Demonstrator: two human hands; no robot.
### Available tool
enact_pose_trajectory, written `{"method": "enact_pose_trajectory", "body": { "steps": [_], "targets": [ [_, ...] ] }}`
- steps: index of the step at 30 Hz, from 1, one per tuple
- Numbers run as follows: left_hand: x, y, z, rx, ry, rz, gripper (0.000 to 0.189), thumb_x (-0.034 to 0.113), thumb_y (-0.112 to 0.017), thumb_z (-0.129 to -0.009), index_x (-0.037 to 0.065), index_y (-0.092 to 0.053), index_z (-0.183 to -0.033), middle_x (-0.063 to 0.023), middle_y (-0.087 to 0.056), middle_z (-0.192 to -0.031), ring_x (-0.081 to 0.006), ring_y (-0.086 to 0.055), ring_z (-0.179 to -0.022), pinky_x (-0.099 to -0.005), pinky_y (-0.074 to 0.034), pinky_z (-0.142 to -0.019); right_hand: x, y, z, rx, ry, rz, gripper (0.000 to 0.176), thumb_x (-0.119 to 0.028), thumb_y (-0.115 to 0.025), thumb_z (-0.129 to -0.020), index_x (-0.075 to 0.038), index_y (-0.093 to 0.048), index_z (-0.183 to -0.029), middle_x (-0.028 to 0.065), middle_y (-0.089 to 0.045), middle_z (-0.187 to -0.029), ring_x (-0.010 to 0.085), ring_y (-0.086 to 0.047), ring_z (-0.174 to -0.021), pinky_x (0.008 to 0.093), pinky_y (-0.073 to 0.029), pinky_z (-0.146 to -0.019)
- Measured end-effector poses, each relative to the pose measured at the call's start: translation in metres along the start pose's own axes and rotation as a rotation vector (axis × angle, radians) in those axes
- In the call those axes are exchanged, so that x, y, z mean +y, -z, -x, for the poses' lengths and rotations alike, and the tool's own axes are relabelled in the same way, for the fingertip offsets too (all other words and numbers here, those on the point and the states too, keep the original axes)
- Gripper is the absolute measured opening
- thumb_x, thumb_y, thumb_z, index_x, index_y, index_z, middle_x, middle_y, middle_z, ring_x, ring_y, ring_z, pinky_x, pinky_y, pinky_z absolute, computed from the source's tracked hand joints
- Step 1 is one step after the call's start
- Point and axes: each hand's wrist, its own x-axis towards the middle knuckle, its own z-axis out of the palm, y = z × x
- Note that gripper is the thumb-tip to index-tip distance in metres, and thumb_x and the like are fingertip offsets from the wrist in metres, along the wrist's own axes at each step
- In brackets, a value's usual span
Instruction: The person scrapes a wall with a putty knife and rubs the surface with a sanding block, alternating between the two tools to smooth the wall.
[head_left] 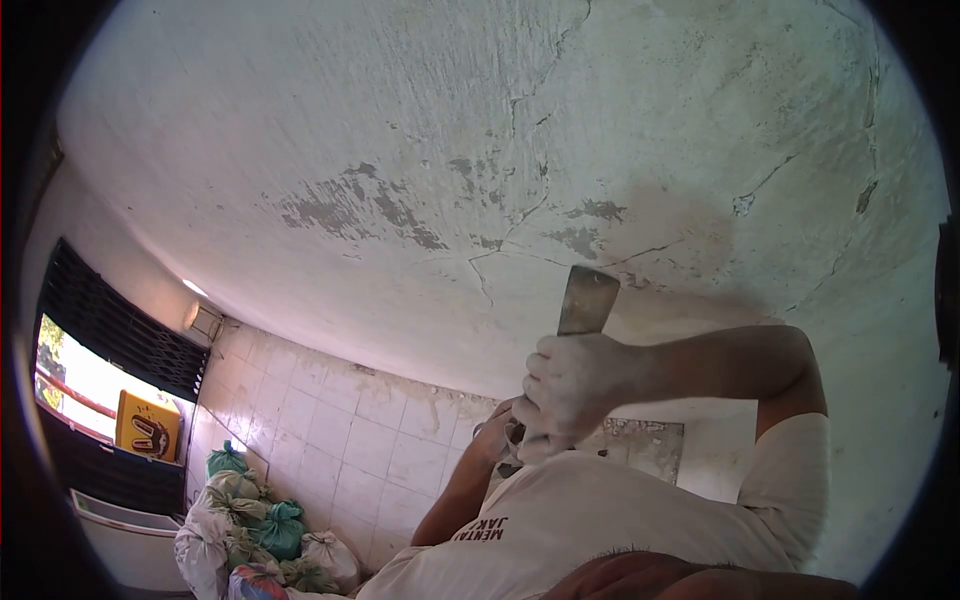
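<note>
A flat, wide-bladed scraper [587,302] points up toward the cracked wall, its blade above my right hand [575,390]. The fingers of that hand are closed round its lower part. Pale dust covers the fingers. Just left of it and partly behind it, my left hand [494,436] is closed near the lower end of the scraper. What it grips is mostly hidden; a small dark part shows between the two hands. The wall [400,120] has cracks and grey patches where the paint is gone, some close to the blade tip.
White tiles [325,425] cover the lower wall. Several tied bags [280,530] are piled at the lower left. Beyond them are a dark folding grille [110,315], a yellow box [148,426] and a white-edged container [125,517]. My light shirt [610,510] fills the bottom.
</note>
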Motion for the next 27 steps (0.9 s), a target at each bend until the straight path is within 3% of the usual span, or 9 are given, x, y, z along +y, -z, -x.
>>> {"method": "enact_pose_trajectory", "body": {
  "steps": [3, 5, 7, 12, 16, 18, 21, 23, 27],
  "targets": [
    [-0.018, 0.012, -0.005, -0.162, 0.079, 0.375, 0.028, 0.019, -0.057, -0.094, 0.002, -0.06, -0.116, -0.0081, -0.066, -0.104, -0.0185, -0.067, -0.092, -0.0321, -0.056, -0.077, 0.029, 0.001, 0.005, -0.098, -0.031, 0.152, 0.055, -0.058, -0.055, -0.085, -0.011, -0.052, -0.056, 0.0008, -0.048, -0.048, 0.018, -0.046, -0.045, 0.0314, -0.037, -0.049],
    [-0.029, 0.02, -0.005, -0.099, -0.045, -0.069, 0.028, 0.02, -0.056, -0.094, 0.003, -0.06, -0.116, -0.0079, -0.066, -0.104, -0.0179, -0.067, -0.091, -0.0318, -0.056, -0.076, 0.012, 0.002, 0.001, -0.109, -0.055, 0.033, 0.054, -0.057, -0.055, -0.085, -0.011, -0.052, -0.056, 0.0011, -0.048, -0.049, 0.018, -0.046, -0.046, 0.0311, -0.037, -0.05],
    [-0.027, 0.018, -0.005, -0.025, -0.051, -0.238, 0.027, 0.02, -0.056, -0.095, 0.003, -0.06, -0.116, -0.0079, -0.065, -0.104, -0.0177, -0.066, -0.091, -0.0317, -0.056, -0.076, 0.004, 0.001, 0.0, -0.139, -0.055, -0.047, 0.054, -0.057, -0.056, -0.084, -0.011, -0.051, -0.056, 0.0012, -0.049, -0.049, 0.018, -0.047, -0.047, 0.0309, -0.036, -0.05],
    [-0.013, 0.01, -0.003, -0.168, 0.076, 0.306, 0.028, 0.019, -0.054, -0.096, 0.003, -0.059, -0.118, -0.0087, -0.065, -0.107, -0.0188, -0.066, -0.094, -0.0324, -0.056, -0.079, 0.024, -0.001, 0.005, -0.046, -0.057, 0.106, 0.053, -0.056, -0.057, -0.084, -0.012, -0.051, -0.056, 0.0018, -0.05, -0.049, 0.0185, -0.048, -0.047, 0.0314, -0.036, -0.049],
    [-0.004, 0.002, 0.0, 0.059, 0.022, -0.194, 0.028, 0.018, -0.054, -0.096, 0.002, -0.058, -0.118, -0.0095, -0.065, -0.106, -0.0196, -0.067, -0.092, -0.0324, -0.056, -0.076, -0.002, -0.003, 0.003, -0.094, 0.018, -0.067, 0.052, -0.054, -0.059, -0.082, -0.012, -0.049, -0.054, 0.0006, -0.046, -0.047, 0.0175, -0.045, -0.045, 0.0323, -0.033, -0.047],
    [-0.044, 0.027, -0.003, 0.034, 0.031, -0.106, 0.028, 0.018, -0.054, -0.096, 0.002, -0.058, -0.118, -0.0093, -0.065, -0.106, -0.0194, -0.066, -0.092, -0.0323, -0.056, -0.076, 0.011, -0.004, 0.005, -0.057, -0.066, -0.011, 0.053, -0.055, -0.059, -0.083, -0.012, -0.049, -0.053, -0.0004, -0.044, -0.047, 0.017, -0.045, -0.045, 0.0312, -0.034, -0.047],
    [-0.008, 0.013, -0.005, 0.017, 0.283, 0.127, 0.029, 0.018, -0.053, -0.096, 0.001, -0.058, -0.119, -0.0092, -0.064, -0.107, -0.0193, -0.066, -0.094, -0.0325, -0.056, -0.077, 0.02, 0.004, 0.002, 0.063, -0.041, 0.105, 0.054, -0.057, -0.059, -0.083, -0.011, -0.05, -0.054, -0.0006, -0.045, -0.047, 0.0174, -0.046, -0.045, 0.0299, -0.036, -0.049],
    [0.012, -0.007, 0.0, 0.072, 0.106, -0.077, 0.029, 0.018, -0.054, -0.096, 0.001, -0.058, -0.119, -0.0093, -0.064, -0.108, -0.0192, -0.066, -0.094, -0.0321, -0.056, -0.078, 0.005, 0.002, 0.003, 0.031, -0.023, 0.033, 0.054, -0.056, -0.059, -0.083, -0.011, -0.05, -0.055, -0.0006, -0.045, -0.047, 0.0173, -0.045, -0.045, 0.03, -0.036, -0.049],
    [-0.012, 0.009, -0.005, -0.017, 0.14, -0.241, 0.031, 0.02, -0.056, -0.095, 0.002, -0.058, -0.12, -0.0111, -0.064, -0.111, -0.0192, -0.066, -0.097, -0.0305, -0.055, -0.082, 0.015, 0.0, 0.003, 0.061, -0.05, 0.046, 0.053, -0.057, -0.06, -0.082, -0.013, -0.05, -0.055, -0.0008, -0.046, -0.048, 0.0168, -0.047, -0.046, 0.0299, -0.037, -0.049]
  ]
}}
